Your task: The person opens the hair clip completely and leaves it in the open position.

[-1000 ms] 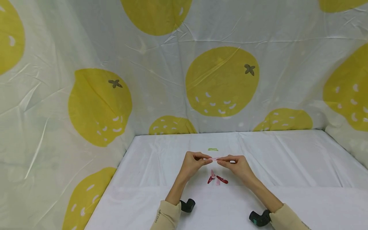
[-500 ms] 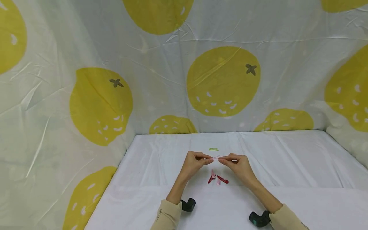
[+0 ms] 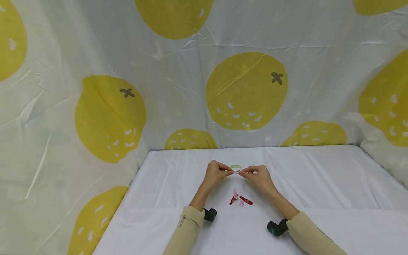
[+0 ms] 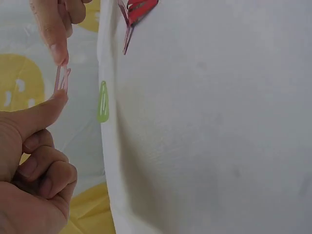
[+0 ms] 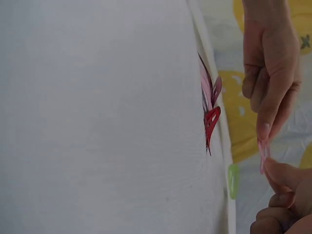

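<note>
A pink snap hair clip is held between both hands above the table. My left hand pinches one end of it between thumb and fingers. With its own thumb and fingertips, my right hand pinches the other end. The fingertips cover the clip's ends; thin pink strips show in the gap. Just beyond the hands a green hair clip lies flat. Closer to the person lies a loose group: a red clip on the right, another red clip on the left, and pink clips among them.
A white cloth covers the table. Behind and to the sides hangs a pale curtain with large yellow lemons. Black wrist devices stick out from both beige sleeves.
Both hands have moved a little away from the person, towards the green clip, carrying the pink hair clip. The clips on the table have stayed where they were.
</note>
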{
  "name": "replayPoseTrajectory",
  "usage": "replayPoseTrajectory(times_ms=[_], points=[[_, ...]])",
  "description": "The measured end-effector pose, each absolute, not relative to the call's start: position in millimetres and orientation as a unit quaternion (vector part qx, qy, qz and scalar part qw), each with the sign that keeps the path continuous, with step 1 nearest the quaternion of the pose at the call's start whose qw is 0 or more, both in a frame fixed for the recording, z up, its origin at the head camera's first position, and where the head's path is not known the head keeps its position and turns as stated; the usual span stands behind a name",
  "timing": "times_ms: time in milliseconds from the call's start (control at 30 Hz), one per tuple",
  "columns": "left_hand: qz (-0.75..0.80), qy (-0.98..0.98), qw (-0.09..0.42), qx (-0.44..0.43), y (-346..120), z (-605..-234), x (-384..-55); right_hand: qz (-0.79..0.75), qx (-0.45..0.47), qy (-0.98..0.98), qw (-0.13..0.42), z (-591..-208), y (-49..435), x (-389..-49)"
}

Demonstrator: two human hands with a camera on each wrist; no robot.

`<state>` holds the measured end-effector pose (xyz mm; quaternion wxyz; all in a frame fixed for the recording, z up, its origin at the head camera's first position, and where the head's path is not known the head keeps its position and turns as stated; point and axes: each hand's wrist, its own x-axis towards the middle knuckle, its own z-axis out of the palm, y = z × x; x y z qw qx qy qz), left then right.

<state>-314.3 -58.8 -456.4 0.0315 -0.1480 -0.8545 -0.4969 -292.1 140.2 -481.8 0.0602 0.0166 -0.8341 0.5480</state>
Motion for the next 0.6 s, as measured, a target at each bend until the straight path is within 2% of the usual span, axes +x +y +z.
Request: replayPoseTrajectory(times_ms=[300, 600], points=[[-0.488, -0.869, 0.054, -0.058, -47, -478, -335, 0.527, -0.013, -0.849, 0.041, -496, 136, -317], [-0.483, -0.873, 0.047, -0.042, -40, -481, -347, 0.508, 0.001, -0.859, 0.066, -496, 139, -326]])
